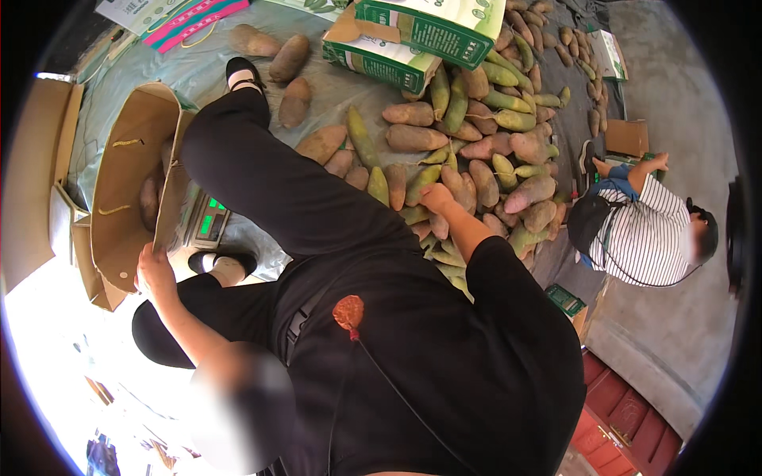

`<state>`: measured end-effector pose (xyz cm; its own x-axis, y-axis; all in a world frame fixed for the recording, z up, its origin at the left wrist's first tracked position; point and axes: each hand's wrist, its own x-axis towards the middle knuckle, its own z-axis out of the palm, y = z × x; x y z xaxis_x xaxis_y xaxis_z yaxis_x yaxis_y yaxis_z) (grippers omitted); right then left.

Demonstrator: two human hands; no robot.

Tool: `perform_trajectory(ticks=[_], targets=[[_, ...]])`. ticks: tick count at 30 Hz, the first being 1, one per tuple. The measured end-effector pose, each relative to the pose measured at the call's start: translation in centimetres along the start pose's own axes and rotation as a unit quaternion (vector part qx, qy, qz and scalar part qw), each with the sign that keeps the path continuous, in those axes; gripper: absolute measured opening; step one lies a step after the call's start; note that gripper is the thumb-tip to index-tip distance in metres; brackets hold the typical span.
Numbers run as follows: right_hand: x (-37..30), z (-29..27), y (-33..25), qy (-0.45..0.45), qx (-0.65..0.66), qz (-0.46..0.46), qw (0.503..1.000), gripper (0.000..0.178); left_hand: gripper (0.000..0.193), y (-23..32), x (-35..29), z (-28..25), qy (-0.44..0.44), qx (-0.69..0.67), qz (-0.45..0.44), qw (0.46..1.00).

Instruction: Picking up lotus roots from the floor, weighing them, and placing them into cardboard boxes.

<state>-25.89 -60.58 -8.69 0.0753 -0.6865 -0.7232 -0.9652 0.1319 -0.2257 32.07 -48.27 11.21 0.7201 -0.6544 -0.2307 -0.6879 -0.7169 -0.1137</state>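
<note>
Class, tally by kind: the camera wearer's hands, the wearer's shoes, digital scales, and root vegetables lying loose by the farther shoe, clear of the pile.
Left hand plus right hand: 2
Shoes: 2
Digital scale: 1
Loose root vegetables: 3
Total: 8

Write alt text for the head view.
A person in black has the right hand on a pile of green and reddish root vegetables and the left hand at an open cardboard box. A striped-shirted co-worker is at far right.
</note>
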Motion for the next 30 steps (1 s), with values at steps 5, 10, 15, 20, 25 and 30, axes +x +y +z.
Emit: perform_trajectory(ticks=[5,10,15,20,25,30], targets=[[-0.5,-4.1,1.8,0.088,-0.001,0.056,0.995,0.035,0.025,-1.0,-0.1,0.5,0.009,-0.004,-0.005,1.0],[-0.9,-5.3,4.6,0.162,0.012,0.196,0.967,0.049,0.025,-0.9,0.3,0.9,0.013,-0.01,-0.001,1.0],[-0.2,-3.7,5.5,0.088,0.028,0.214,0.972,0.083,0.024,-1.0,0.5,1.0,0.03,-0.003,-0.001,1.0],[-2.0,-5.4,-0.6,0.065,-0.071,0.282,0.954,0.087,0.023,-1.1,-0.5,0.6,0.062,0.004,-0.001,0.998],[-0.8,-4.5,0.8,0.099,-0.086,0.281,0.951,0.056,0.019,0.4,-0.8,-0.2,0.064,-0.007,-0.001,0.998],[-1.1,-4.0,0.2,0.083,-0.139,0.259,0.952,0.058,0.015,-0.1,-1.0,-0.4,0.066,-0.023,-0.005,0.998]])
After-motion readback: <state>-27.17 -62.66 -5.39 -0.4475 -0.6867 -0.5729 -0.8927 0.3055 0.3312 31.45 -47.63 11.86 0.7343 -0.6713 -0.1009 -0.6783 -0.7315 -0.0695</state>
